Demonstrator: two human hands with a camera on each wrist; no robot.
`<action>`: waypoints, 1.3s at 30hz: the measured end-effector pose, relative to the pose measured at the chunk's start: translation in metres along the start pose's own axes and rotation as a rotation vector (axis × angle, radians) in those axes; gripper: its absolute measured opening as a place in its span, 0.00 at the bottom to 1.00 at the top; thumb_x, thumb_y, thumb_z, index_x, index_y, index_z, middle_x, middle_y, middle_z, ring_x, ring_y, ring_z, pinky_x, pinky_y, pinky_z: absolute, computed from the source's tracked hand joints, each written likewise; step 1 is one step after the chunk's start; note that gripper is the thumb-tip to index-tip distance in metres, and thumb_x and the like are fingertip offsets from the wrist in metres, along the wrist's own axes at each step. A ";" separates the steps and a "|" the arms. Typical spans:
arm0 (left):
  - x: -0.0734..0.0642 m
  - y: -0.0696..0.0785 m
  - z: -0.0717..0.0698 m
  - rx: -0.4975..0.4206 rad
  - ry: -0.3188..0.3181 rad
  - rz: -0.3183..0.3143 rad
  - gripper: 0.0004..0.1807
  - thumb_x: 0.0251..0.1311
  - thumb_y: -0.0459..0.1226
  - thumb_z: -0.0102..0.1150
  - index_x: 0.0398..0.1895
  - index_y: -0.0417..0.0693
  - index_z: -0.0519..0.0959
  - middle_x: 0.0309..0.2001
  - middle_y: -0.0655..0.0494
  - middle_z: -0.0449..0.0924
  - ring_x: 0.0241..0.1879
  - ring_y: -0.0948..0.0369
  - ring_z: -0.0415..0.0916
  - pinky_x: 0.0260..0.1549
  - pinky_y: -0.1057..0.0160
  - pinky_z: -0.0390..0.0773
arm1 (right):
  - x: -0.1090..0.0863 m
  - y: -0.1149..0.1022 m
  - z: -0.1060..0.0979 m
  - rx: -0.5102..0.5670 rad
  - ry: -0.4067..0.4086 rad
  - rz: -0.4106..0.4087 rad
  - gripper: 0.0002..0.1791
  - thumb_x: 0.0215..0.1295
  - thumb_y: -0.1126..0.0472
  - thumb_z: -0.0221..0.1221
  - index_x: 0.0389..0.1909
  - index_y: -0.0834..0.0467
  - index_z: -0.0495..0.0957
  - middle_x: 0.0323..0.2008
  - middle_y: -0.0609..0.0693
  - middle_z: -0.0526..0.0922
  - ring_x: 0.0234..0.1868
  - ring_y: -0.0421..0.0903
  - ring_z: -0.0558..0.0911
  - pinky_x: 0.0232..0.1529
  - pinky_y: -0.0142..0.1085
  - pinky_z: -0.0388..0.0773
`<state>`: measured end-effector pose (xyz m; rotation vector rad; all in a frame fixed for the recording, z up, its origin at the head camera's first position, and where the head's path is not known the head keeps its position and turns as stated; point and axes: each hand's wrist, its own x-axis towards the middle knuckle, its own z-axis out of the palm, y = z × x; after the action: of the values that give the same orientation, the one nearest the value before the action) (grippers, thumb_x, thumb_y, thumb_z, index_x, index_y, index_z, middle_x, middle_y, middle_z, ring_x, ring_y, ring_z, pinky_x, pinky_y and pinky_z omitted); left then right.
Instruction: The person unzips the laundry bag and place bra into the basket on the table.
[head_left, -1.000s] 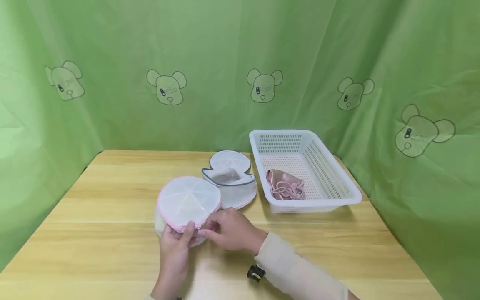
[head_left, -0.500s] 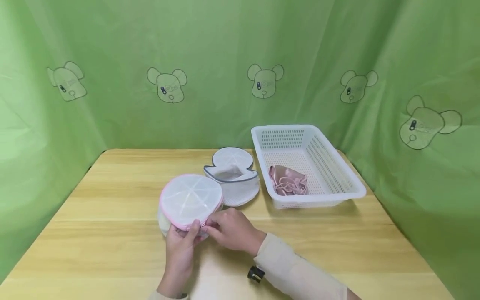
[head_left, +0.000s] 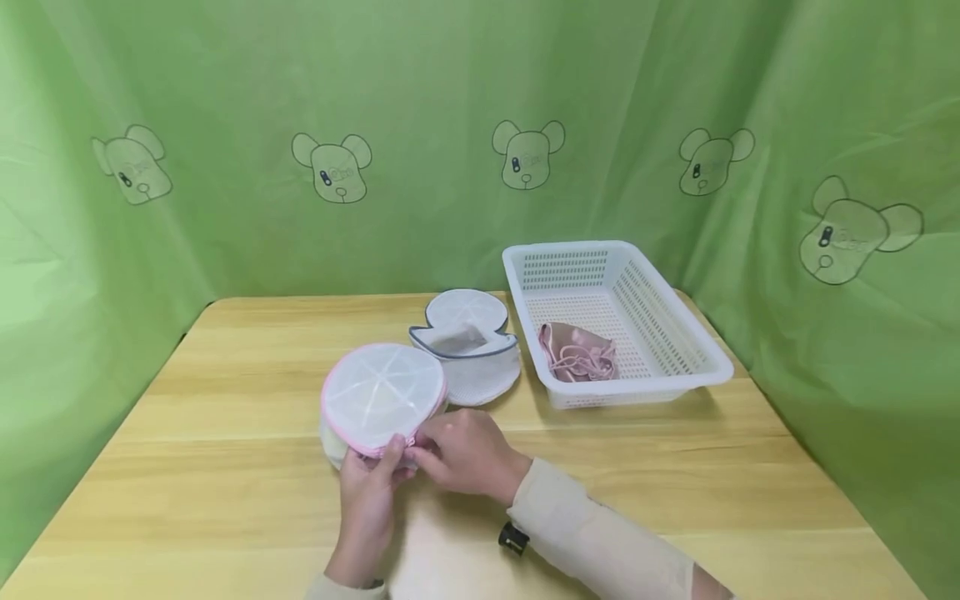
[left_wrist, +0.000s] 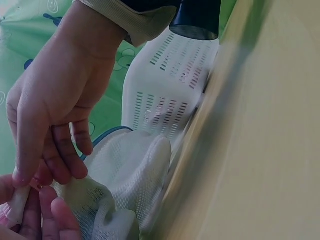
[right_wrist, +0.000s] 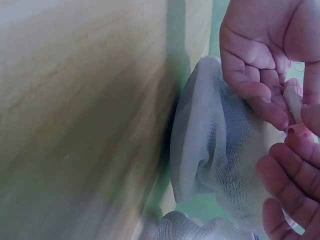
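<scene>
A round white mesh laundry bag [head_left: 384,392] with a pink zip edge [head_left: 341,432] stands on the table in the head view. My left hand [head_left: 367,510] grips its near rim, thumb on top and fingers underneath. Beside it, the right hand [head_left: 471,457] pinches the zip at the near right of that rim. In the left wrist view the right hand [left_wrist: 60,95] reaches down from above to meet the left fingers [left_wrist: 62,215]. Soft folds of the mesh [right_wrist: 230,155] hang below both hands in the right wrist view. Fingers mostly hide the zip pull.
Just behind is a second white mesh bag [head_left: 480,382] with dark blue trim, its lid folded back. A white plastic basket [head_left: 708,375] stands at the back right, holding a pink drawstring pouch [head_left: 577,350]. Green curtains [head_left: 420,233] enclose the wooden table [head_left: 187,467].
Both hands and the pink-edged bag have shifted slightly rightward in the head view, while the camera view tilts a little. The right fingers have drawn in at the zip.
</scene>
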<state>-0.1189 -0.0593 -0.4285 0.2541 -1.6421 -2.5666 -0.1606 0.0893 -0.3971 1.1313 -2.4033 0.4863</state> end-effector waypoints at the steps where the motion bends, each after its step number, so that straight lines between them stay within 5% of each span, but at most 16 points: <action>1: 0.000 0.000 0.001 -0.003 -0.001 -0.002 0.23 0.65 0.33 0.57 0.58 0.35 0.63 0.33 0.58 0.81 0.29 0.66 0.78 0.30 0.69 0.79 | 0.000 0.001 0.000 -0.004 0.005 0.000 0.10 0.58 0.52 0.65 0.22 0.51 0.80 0.18 0.39 0.80 0.16 0.31 0.69 0.20 0.23 0.69; 18: -0.001 0.004 -0.002 0.001 -0.004 0.001 0.20 0.65 0.32 0.56 0.57 0.36 0.63 0.35 0.56 0.82 0.29 0.64 0.79 0.31 0.69 0.79 | 0.000 0.001 0.007 0.024 0.080 -0.077 0.08 0.60 0.58 0.61 0.23 0.53 0.78 0.20 0.41 0.78 0.19 0.32 0.71 0.25 0.22 0.70; 27: -0.002 0.005 -0.002 0.032 0.013 -0.013 0.21 0.65 0.31 0.55 0.58 0.36 0.62 0.33 0.59 0.80 0.28 0.65 0.76 0.32 0.69 0.78 | 0.000 0.002 0.008 0.041 0.053 -0.074 0.08 0.55 0.61 0.55 0.19 0.51 0.71 0.15 0.38 0.68 0.16 0.31 0.63 0.18 0.20 0.60; 39: 0.001 0.006 -0.002 0.070 0.045 -0.030 0.22 0.63 0.30 0.56 0.58 0.35 0.63 0.32 0.58 0.75 0.27 0.65 0.71 0.28 0.70 0.74 | -0.003 0.008 0.007 0.024 0.057 -0.054 0.04 0.52 0.62 0.60 0.21 0.52 0.76 0.18 0.39 0.76 0.16 0.30 0.67 0.19 0.18 0.65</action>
<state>-0.1201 -0.0640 -0.4238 0.3412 -1.7276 -2.5083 -0.1671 0.0924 -0.4056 1.1735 -2.3179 0.5235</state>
